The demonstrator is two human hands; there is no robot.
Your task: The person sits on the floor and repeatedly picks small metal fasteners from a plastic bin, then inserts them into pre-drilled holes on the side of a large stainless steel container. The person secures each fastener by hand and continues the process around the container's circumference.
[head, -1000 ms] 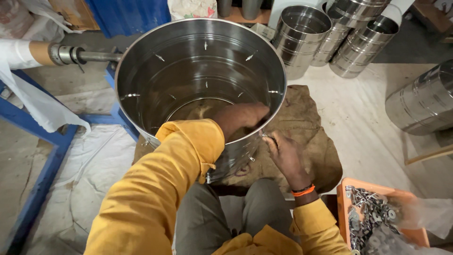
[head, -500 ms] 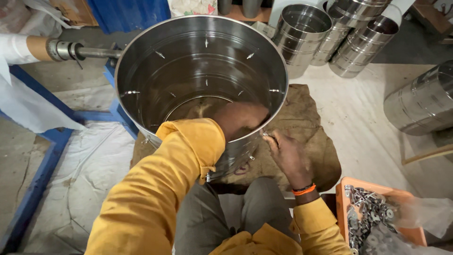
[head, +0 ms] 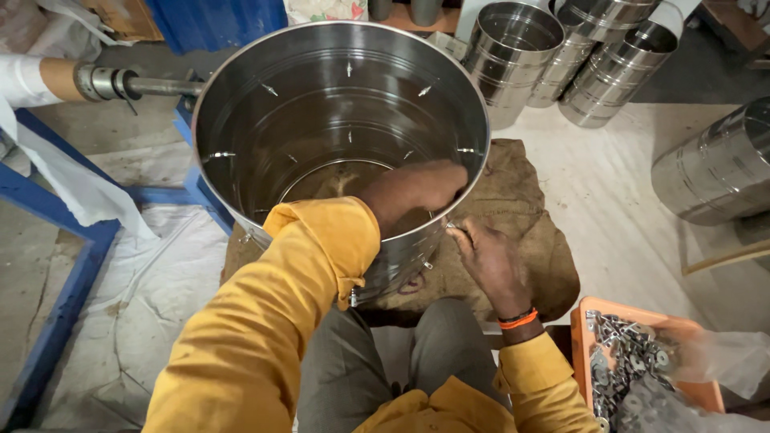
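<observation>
1. Here we see a large shiny round steel drum [head: 321, 120], open-topped, small rivets ringing its inner wall, sitting on brown burlap sacking [head: 521, 208] at centre.
2. Since earlier, little has shifted: our left hand [head: 417, 188] stays curled inside the rim at 4 o'clock; our right hand [head: 489, 261] still pinches a small fitting outside.
3. Smaller steel drums [head: 561, 56] lie at 1 o'clock.

Stacked steel drums [head: 561, 56], orange tray [head: 634, 321] – metal fittings [head: 634, 369], blue frame [head: 48, 232], burlap sack [head: 521, 216]
</observation>
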